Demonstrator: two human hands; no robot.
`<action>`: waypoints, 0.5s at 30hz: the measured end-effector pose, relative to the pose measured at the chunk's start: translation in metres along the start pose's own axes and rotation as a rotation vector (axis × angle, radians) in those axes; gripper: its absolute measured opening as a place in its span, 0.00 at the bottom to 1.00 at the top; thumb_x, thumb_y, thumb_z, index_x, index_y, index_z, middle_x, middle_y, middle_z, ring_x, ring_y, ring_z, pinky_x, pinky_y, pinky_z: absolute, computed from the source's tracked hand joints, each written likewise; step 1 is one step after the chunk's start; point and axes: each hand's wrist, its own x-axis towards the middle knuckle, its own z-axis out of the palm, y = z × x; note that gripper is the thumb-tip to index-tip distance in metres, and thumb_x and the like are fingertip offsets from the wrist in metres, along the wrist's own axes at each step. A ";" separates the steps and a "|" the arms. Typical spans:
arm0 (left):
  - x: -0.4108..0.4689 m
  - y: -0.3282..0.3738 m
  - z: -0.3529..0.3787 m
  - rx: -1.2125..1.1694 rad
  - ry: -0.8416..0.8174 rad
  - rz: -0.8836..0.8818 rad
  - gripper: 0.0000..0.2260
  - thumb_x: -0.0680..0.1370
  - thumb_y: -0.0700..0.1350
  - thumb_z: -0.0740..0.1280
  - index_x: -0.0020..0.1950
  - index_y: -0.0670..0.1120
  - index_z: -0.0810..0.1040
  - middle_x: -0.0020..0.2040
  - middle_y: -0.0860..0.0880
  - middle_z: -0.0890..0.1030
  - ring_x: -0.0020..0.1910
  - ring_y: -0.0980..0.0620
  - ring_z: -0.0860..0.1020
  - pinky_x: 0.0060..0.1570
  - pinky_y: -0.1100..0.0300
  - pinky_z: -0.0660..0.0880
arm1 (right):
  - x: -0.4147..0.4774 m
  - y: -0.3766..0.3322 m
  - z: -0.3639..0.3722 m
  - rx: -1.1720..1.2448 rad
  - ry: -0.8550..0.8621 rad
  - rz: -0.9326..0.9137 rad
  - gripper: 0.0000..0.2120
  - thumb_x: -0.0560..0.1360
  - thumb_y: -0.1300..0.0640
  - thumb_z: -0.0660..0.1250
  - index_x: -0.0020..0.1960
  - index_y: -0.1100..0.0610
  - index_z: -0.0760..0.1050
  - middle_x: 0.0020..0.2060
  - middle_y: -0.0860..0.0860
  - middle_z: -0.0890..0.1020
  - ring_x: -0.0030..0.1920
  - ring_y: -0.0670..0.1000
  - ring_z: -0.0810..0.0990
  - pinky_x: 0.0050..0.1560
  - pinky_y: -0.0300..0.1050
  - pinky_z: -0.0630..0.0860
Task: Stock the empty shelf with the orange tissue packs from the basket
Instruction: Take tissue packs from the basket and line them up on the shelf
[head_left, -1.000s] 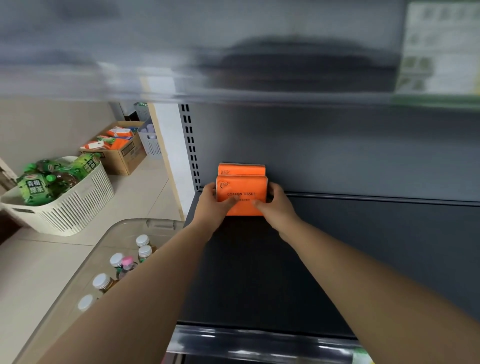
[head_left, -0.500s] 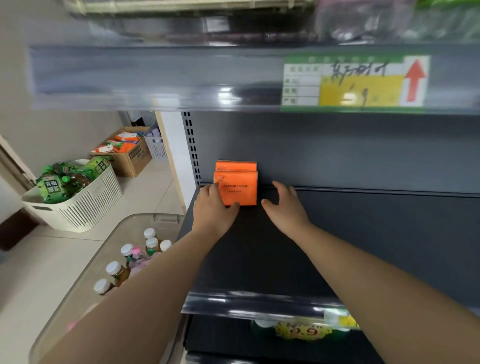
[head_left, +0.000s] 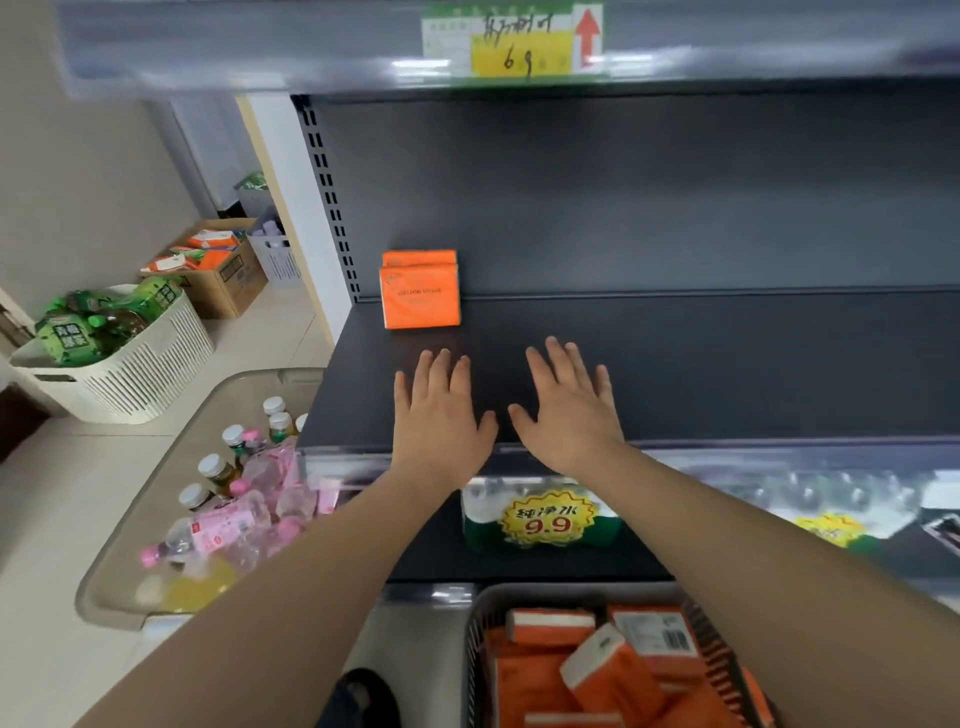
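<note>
Barely begun, I judge: two tissue packs (head_left: 421, 293) stand on the shelf (head_left: 701, 364) left of centre, many spare packs (head_left: 613, 675) fill the basket (head_left: 571, 591) at bottom right, and the left hand (head_left: 439, 415) and right hand (head_left: 566, 410) are spread, empty.

Shelf (head_left: 727, 364) deck: bare from the middle rightward to the frame edge, back panel (head_left: 675, 197) to front lip (head_left: 779, 452). Only obstacle on it: 2 orange tissue packs (head_left: 421, 296), upright, 1 behind the other, in the back-left corner beside the slotted upright (head_left: 332, 218). Left hand (head_left: 441, 415) and right hand (head_left: 566, 410) are spread flat over the front part, apart from the packs. Upper shelf edge (head_left: 260, 52) caps headroom. Basket (head_left: 474, 649) below is open-topped, with packs jumbled inside.
</note>
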 end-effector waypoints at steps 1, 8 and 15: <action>-0.011 0.005 0.002 0.007 -0.011 0.005 0.32 0.78 0.57 0.59 0.78 0.45 0.54 0.79 0.44 0.55 0.79 0.45 0.48 0.75 0.43 0.45 | -0.012 0.003 0.001 -0.009 -0.001 -0.003 0.35 0.78 0.40 0.53 0.78 0.49 0.42 0.78 0.50 0.41 0.77 0.52 0.38 0.74 0.58 0.38; -0.076 0.037 0.014 0.057 -0.056 0.083 0.33 0.78 0.58 0.59 0.79 0.45 0.53 0.79 0.43 0.54 0.79 0.44 0.47 0.75 0.42 0.46 | -0.091 0.027 0.009 -0.035 -0.037 -0.002 0.35 0.78 0.39 0.53 0.78 0.49 0.42 0.78 0.50 0.41 0.77 0.52 0.38 0.75 0.58 0.39; -0.137 0.067 0.046 -0.004 -0.144 0.129 0.33 0.77 0.56 0.61 0.78 0.46 0.54 0.79 0.44 0.55 0.79 0.44 0.48 0.76 0.42 0.46 | -0.158 0.053 0.031 0.004 -0.113 0.015 0.36 0.77 0.42 0.57 0.78 0.49 0.43 0.78 0.50 0.43 0.77 0.52 0.41 0.76 0.58 0.43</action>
